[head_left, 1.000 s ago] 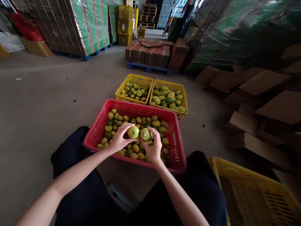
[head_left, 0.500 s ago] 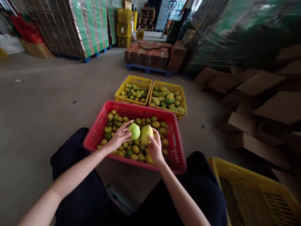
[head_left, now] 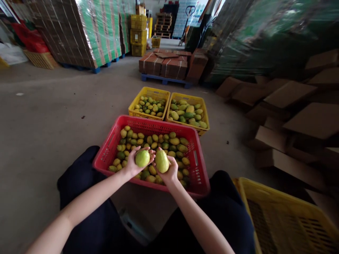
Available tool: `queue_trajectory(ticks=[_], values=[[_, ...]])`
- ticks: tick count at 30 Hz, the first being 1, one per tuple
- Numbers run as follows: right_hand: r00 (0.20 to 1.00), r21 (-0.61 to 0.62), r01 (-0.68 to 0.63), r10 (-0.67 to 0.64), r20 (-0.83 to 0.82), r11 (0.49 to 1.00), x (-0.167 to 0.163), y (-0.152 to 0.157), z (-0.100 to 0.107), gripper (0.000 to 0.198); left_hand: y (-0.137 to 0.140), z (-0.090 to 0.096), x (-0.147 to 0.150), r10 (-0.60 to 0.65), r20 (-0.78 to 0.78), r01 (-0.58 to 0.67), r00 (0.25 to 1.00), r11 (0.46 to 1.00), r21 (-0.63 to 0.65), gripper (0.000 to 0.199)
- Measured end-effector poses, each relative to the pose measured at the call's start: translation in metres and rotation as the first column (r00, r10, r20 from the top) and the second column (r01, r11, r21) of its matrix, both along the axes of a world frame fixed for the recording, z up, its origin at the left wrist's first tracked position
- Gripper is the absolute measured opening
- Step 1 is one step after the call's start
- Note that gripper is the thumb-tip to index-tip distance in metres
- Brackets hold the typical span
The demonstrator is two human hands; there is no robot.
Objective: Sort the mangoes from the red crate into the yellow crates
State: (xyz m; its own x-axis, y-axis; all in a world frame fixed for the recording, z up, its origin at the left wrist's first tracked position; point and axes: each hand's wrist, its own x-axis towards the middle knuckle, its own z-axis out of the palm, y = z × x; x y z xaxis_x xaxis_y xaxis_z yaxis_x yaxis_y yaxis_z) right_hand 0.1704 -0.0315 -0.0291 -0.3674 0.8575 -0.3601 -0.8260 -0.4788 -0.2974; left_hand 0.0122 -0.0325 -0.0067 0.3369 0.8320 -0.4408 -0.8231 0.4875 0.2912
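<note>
My left hand [head_left: 133,164] holds a round, yellow-green lemon [head_left: 142,158], palm turned up and fingers curled around it. In my right hand [head_left: 171,170] rests a longer, paler yellow lemon [head_left: 162,161], gripped from below and the right side. Both hands are close together over a red plastic crate [head_left: 197,162], with the two fruits slightly apart. Inside that crate lie many yellow and green lemons [head_left: 174,141], some hidden under my hands.
Behind the red crate stand two yellow crates [head_left: 168,106] of similar fruit. A yellow crate [head_left: 286,211] is by my right knee. Flattened cardboard boxes [head_left: 278,141] lie to the right. A blue pallet [head_left: 165,80] bears stacked cartons. Wrapped pallet loads [head_left: 100,31] rise farther back.
Both hands have turned palms upward with the lemons still in them. The left hand moved a little left and down, the right slightly left; the lemons have moved apart.
</note>
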Motion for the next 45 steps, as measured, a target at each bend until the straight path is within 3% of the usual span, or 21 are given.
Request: queue_trajectory(ticks=[4,11,17,30,45], values=[[1.000,0.034,-0.026,0.026,0.001,0.999,-0.002,-0.001,0.001,0.052,0.004,0.004,-0.006,0.086,0.036,-0.083,0.996,0.992,-0.098,0.029],[1.000,0.010,-0.019,0.019,0.018,1.000,-0.005,-0.003,-0.003,0.042,0.005,-0.010,-0.003,0.217,0.071,-0.203,0.974,0.966,-0.162,0.028],[1.000,-0.055,0.016,-0.015,0.016,0.998,-0.009,-0.004,-0.002,0.036,0.000,-0.015,0.001,0.208,0.030,-0.200,0.978,0.964,-0.174,0.031],[0.999,-0.094,-0.040,0.038,-0.027,0.995,-0.010,-0.005,-0.006,0.026,-0.001,-0.009,0.002,0.201,0.013,-0.196,0.979,0.965,-0.177,0.036],[1.000,-0.069,-0.025,0.025,0.010,0.997,-0.009,-0.001,-0.014,0.019,-0.001,-0.010,0.000,0.231,0.010,-0.225,0.973,0.956,-0.189,0.038]])
